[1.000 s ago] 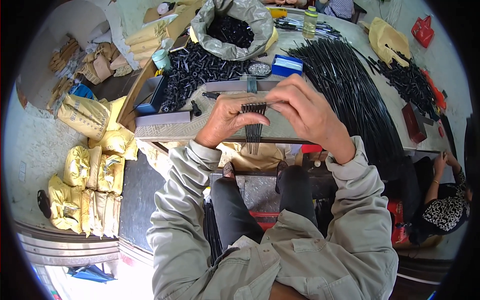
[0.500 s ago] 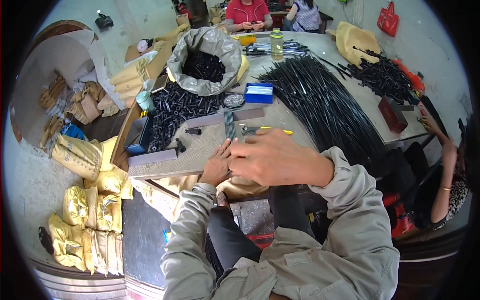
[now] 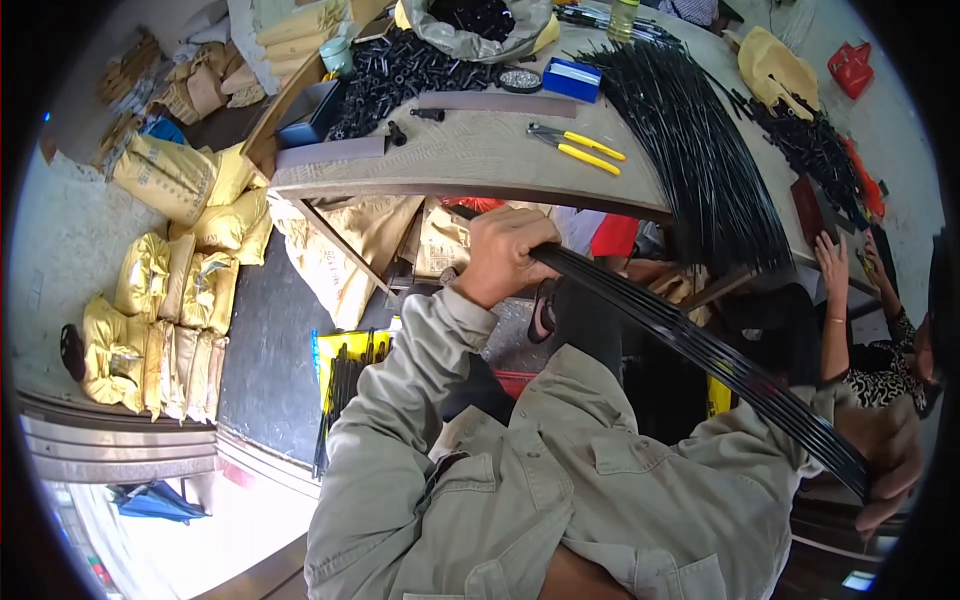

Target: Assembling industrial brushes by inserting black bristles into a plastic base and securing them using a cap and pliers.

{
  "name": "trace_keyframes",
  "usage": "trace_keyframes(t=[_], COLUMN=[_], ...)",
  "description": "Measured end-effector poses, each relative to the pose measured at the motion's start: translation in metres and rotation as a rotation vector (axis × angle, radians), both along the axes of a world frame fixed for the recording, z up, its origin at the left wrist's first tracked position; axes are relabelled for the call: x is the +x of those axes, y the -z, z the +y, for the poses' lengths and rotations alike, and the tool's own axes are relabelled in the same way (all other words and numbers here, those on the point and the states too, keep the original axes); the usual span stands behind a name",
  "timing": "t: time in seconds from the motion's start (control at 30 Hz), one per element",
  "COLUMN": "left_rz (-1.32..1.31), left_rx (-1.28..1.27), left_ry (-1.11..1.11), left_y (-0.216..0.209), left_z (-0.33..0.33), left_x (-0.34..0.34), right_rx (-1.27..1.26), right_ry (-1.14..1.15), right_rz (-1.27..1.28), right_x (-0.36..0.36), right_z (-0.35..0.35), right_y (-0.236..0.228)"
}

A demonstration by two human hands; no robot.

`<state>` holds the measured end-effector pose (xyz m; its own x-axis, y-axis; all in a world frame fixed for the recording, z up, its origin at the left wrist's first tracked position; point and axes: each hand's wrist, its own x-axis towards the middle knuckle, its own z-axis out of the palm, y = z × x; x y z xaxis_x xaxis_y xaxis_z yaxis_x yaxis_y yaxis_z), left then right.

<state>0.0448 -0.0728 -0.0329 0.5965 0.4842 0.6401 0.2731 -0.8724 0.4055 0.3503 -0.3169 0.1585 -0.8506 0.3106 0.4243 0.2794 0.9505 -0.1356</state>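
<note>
Across my lap slants a bundle of long thin black rods, running from upper left to lower right. My left hand is wrapped round it near its upper end, below the table's front edge. At the lower right my right hand is against the other end of the rods. Motion blurs its fingers, so whether they grip the rods is unclear. Cutting pliers with yellow handles lie on the table, away from both hands. A large fan of similar black rods covers the table's right part.
Black plastic fittings are heaped by a grey bag. A blue box stands beside a metal strip. At right, a co-worker's hand is near a dark red block. Yellow sacks are stacked at left.
The rod bundle has come off the table and now lies across my lap. My left hand grips it, and my right hand has swung far right to its end. The view has tilted down.
</note>
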Motion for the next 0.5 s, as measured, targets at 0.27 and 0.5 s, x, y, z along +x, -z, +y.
trace_keyframes(t=[0.27,0.5], left_rz=[0.471,1.295], left_rx=[0.569,0.647], left_ry=[-0.113,0.272], left_y=[-0.065,-0.030], left_z=[0.084,0.039], left_x=[-0.068,0.017], right_rx=[-0.971,-1.132], right_ry=[0.816,0.247], right_rz=[0.396,-0.001], right_x=[-0.055,-0.149], right_z=[0.050,0.119], right_y=[0.205,0.522])
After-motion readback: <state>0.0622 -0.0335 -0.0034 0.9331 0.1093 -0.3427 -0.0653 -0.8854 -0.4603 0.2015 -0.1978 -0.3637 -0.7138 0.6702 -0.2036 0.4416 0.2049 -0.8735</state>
